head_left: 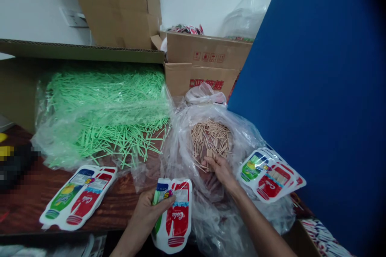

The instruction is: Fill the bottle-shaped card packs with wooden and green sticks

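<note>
Clear plastic bag (181,144) crumples around tan sticks (211,136) pinched by the right hand (221,170), beside the left hand (146,213) gripping one printed pouch (176,217), between two piles, the left pouch stack (78,196) and right pouch stack (269,176), one green stick heap (105,104) behind.

The long sticks (105,104) are light green. The short sticks (211,138) are tan. The pouch (176,219) is white, with a red bottle and a green bottle drawn on it. The flat pouches (78,198) look the same. The board (316,88) is deep blue. The boxes (208,60) are brown with red marks. The table (33,200) is dark red-brown.
</note>
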`<state>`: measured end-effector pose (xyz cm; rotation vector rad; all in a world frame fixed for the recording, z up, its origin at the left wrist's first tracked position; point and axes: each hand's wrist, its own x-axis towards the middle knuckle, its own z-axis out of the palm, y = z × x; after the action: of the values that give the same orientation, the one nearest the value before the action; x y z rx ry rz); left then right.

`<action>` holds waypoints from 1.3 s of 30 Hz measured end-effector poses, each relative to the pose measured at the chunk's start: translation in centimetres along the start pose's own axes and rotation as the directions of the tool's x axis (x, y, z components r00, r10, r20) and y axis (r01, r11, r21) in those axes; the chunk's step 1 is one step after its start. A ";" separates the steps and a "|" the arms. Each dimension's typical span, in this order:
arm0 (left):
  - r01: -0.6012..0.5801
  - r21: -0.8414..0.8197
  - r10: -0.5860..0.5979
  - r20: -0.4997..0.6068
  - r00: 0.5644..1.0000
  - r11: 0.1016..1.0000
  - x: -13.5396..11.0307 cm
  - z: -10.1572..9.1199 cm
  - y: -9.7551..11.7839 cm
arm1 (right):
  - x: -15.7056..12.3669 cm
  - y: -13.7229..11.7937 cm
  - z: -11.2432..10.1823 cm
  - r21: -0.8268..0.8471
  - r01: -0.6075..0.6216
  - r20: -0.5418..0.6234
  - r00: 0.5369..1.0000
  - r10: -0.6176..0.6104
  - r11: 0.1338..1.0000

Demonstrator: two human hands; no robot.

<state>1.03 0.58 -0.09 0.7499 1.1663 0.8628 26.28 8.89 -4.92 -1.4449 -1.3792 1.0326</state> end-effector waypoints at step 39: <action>-0.039 -0.010 0.039 0.047 0.998 0.999 -0.3 -0.9 -0.2 | -4.1 -0.3 1.8 0.085 0.081 0.040 0.996 -0.084 0.993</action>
<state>0.12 0.26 -0.37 0.7835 1.1080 0.8778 24.27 4.88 -5.18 -1.3010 -1.3985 1.0609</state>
